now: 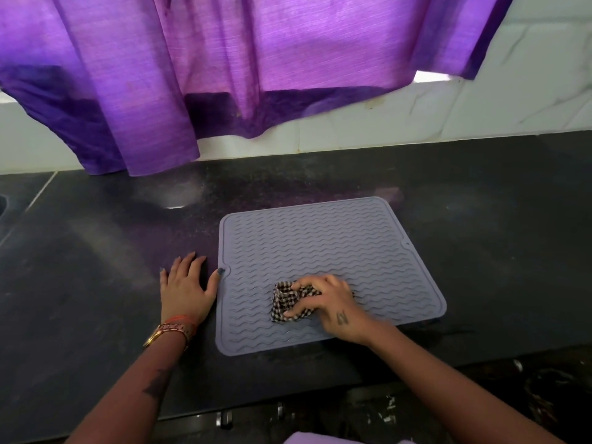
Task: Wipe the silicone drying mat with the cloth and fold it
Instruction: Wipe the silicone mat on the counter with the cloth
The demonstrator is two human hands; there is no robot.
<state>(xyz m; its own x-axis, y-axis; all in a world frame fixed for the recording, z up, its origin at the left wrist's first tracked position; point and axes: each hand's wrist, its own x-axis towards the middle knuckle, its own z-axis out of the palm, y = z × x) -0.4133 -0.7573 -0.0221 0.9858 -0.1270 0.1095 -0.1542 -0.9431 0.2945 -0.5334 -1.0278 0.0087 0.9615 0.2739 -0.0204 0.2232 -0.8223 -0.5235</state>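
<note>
One grey wavy-ribbed mat [330,251] flat; R hand [333,302] fingers gripping checked cloth [288,302]; L hand [187,283] fingers spread.

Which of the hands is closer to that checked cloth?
Right. The right hand grips the bunched cloth on the mat. The left hand lies flat on the counter beside the mat's left edge, its thumb touching that edge, apart from the cloth.

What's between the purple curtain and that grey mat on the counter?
Only bare dark countertop, speckled with dust, separates the curtain from the mat in the head view.
</note>
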